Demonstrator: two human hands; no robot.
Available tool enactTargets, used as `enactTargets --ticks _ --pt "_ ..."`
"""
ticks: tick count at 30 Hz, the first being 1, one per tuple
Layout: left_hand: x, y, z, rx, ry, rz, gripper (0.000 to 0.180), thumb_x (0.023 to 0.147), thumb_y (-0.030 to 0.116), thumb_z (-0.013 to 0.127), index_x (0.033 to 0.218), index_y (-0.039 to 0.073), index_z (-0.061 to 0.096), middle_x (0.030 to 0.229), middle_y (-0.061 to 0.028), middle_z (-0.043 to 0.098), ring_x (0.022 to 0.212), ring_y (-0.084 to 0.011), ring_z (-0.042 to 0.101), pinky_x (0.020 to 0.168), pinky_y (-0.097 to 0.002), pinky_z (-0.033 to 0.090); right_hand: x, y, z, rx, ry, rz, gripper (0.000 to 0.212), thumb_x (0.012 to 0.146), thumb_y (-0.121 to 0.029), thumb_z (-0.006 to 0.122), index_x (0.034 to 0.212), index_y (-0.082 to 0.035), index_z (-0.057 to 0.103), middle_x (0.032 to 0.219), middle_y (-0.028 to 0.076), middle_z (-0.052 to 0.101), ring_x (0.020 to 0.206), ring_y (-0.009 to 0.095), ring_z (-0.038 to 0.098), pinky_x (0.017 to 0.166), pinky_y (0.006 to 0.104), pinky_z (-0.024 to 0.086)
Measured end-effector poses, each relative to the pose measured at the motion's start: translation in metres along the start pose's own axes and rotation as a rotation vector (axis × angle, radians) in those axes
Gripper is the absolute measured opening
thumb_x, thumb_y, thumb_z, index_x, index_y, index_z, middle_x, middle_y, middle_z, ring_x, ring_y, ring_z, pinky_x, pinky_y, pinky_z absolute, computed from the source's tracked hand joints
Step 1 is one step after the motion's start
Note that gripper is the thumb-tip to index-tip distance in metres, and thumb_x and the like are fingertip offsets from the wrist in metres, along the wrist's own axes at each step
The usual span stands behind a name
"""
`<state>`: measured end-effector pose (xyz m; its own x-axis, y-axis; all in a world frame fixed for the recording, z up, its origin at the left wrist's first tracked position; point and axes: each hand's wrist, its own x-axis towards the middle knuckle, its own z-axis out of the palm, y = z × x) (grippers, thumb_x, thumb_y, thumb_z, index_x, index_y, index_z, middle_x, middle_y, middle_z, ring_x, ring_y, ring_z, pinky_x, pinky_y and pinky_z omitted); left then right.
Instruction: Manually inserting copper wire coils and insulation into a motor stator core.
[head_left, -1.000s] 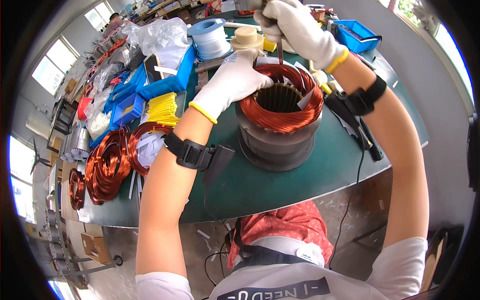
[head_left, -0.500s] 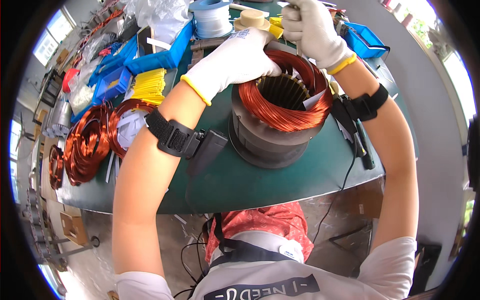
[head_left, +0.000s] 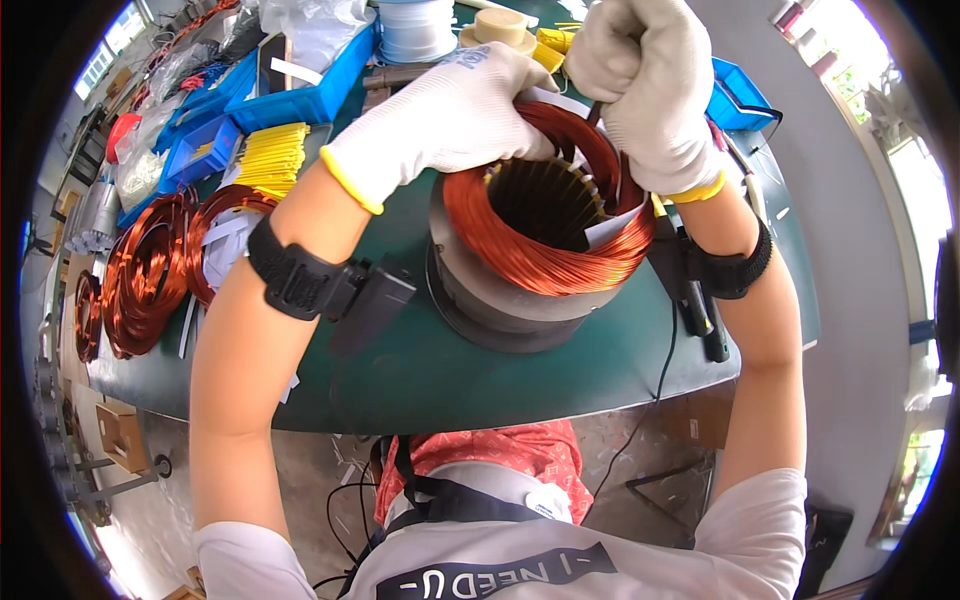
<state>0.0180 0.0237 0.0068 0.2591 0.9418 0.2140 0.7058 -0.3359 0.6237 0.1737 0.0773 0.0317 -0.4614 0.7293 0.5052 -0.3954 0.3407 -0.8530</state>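
Note:
A grey motor stator (head_left: 500,300) stands on the green table (head_left: 420,370), with a ring of copper winding (head_left: 530,255) on top and a slotted bore inside. My left hand (head_left: 450,110), in a white glove, lies over the far left rim of the winding and presses on it. My right hand (head_left: 650,85), also gloved, is closed in a fist around a thin dark tool handle that points down at the far right rim of the winding. A white paper strip (head_left: 615,225) sticks out of the winding on the right.
Loose copper coils (head_left: 150,270) lie at the table's left. Yellow strips (head_left: 270,160) and blue trays (head_left: 300,95) sit behind them, with a white tape roll (head_left: 415,30) and a tan roll (head_left: 500,25) at the back. A black tool and cable (head_left: 700,320) lie right of the stator.
The view has come closer to the stator. My right hand has come down from above the winding to its far right rim. My left hand stays on the winding.

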Motion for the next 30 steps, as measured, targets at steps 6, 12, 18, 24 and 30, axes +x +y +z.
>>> enactTargets --ticks 6,12,18,24,30 --pt "0.004 0.000 0.000 0.022 -0.020 -0.007 0.036 0.075 0.015 0.075 0.105 -0.002 0.067 0.081 -0.0108 0.068 0.072 -0.0165 0.063 0.069 -0.0314 0.050 0.017 -0.002 -0.006 0.160 0.082 0.212 0.035 0.098 -0.026 0.052 0.066 -0.012 0.045 0.055 0.000 0.041 0.041 0.010 0.034 0.041 0.0244 0.027" --pt "0.006 -0.005 0.001 0.007 -0.014 0.058 0.035 0.075 0.016 0.076 0.104 -0.001 0.067 0.081 -0.0107 0.069 0.073 -0.0184 0.065 0.069 -0.0320 0.050 0.019 -0.002 -0.019 0.376 0.042 0.283 0.048 0.097 -0.031 0.052 0.056 -0.017 0.032 0.052 -0.002 0.032 0.042 0.010 0.026 0.041 0.0275 0.019" --pt "0.009 -0.012 0.003 -0.003 0.017 0.141 0.039 0.075 0.016 0.075 0.109 -0.001 0.065 0.093 -0.0142 0.070 0.078 -0.0186 0.066 0.073 -0.0295 0.052 0.009 -0.002 -0.007 0.242 -0.012 0.181 0.043 0.100 -0.032 0.050 0.062 -0.015 0.038 0.052 -0.003 0.034 0.042 0.009 0.029 0.041 0.0264 0.021" --pt "0.003 -0.014 0.007 -0.011 0.079 0.232 0.042 0.073 0.014 0.075 0.110 -0.001 0.062 0.100 -0.0159 0.070 0.091 -0.0276 0.067 0.083 -0.0347 0.051 -0.003 0.000 0.001 0.113 -0.029 0.070 0.030 0.100 -0.024 0.053 0.074 -0.008 0.052 0.054 -0.001 0.043 0.043 0.007 0.036 0.041 0.0238 0.026" --pt "-0.005 -0.004 0.000 0.164 0.101 0.126 0.041 0.074 0.019 0.074 0.108 -0.001 0.062 0.097 -0.0172 0.069 0.092 -0.0269 0.067 0.085 -0.0350 0.050 -0.003 0.007 0.009 0.029 0.049 0.019 0.033 0.100 -0.025 0.053 0.071 -0.009 0.050 0.054 -0.001 0.045 0.043 0.008 0.037 0.041 0.0241 0.027"
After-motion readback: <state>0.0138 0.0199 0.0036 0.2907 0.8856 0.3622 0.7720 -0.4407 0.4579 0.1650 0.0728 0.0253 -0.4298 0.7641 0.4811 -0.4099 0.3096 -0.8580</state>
